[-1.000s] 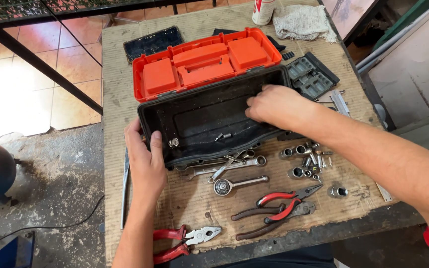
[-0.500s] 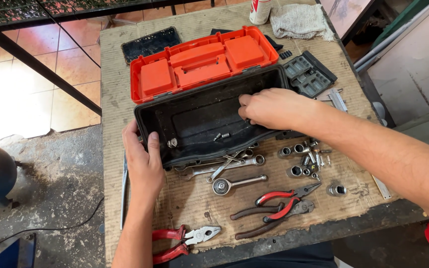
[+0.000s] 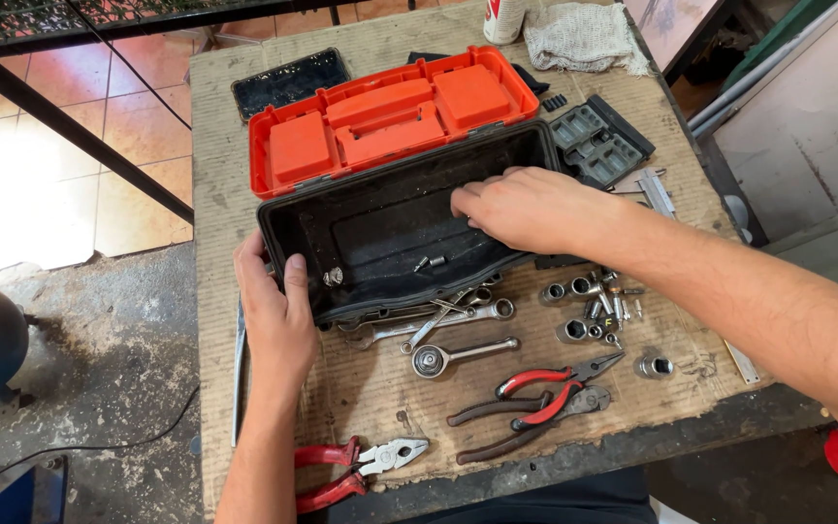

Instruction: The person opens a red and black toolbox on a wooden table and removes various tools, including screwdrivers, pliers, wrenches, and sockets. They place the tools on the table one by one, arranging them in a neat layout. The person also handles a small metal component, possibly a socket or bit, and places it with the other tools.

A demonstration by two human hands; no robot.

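Observation:
An open black toolbox [image 3: 380,277] with an orange lid [image 3: 390,116] sits on a worn wooden table [image 3: 215,146]. My left hand [image 3: 273,311] grips the box's near-left corner, thumb over the rim. My right hand [image 3: 526,209] reaches inside the box from the right, fingers curled toward its back wall; whether it holds anything I cannot tell. A few small metal bits [image 3: 429,262] lie on the box floor.
In front of the box lie wrenches [image 3: 448,320], a ratchet [image 3: 458,357], red-handled pliers [image 3: 535,393], more pliers [image 3: 356,466] at the table's near edge, and several sockets [image 3: 589,306]. A black socket tray [image 3: 598,141], a dark tray [image 3: 288,82] and a rag [image 3: 584,39] lie behind.
My right hand has slid left and deeper into the box. The left hand keeps its hold on the corner.

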